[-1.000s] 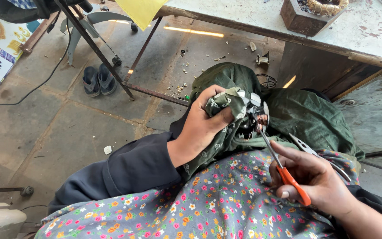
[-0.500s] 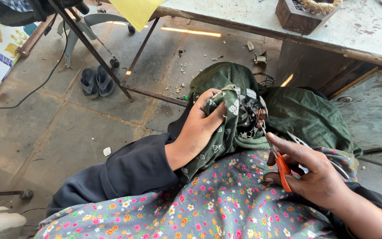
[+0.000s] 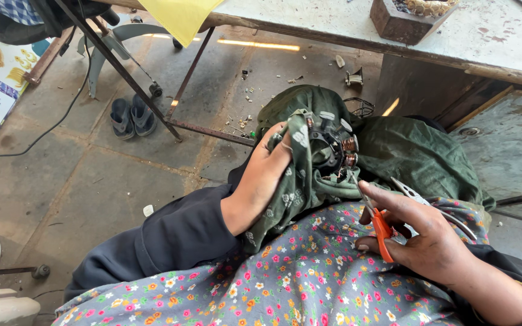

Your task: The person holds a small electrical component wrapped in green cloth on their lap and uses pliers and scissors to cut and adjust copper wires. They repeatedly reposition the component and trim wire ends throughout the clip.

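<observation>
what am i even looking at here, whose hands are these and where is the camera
The camera is worn on a person's head and looks down at their own lap, so the two arms coming in from the bottom are that person's. No machine is involved, just bare hands.

The left hand grips a green cloth bunched around a dark round part with copper-coloured windings, steadying it on the lap. The right hand holds a small cutting tool with orange handles, its tip pointing toward the part. The lap is covered by flowered fabric.

Around them: a stone floor with a pair of sandals, small scraps, and a cable. A worn workbench runs across the top, with a wooden block on it.
</observation>
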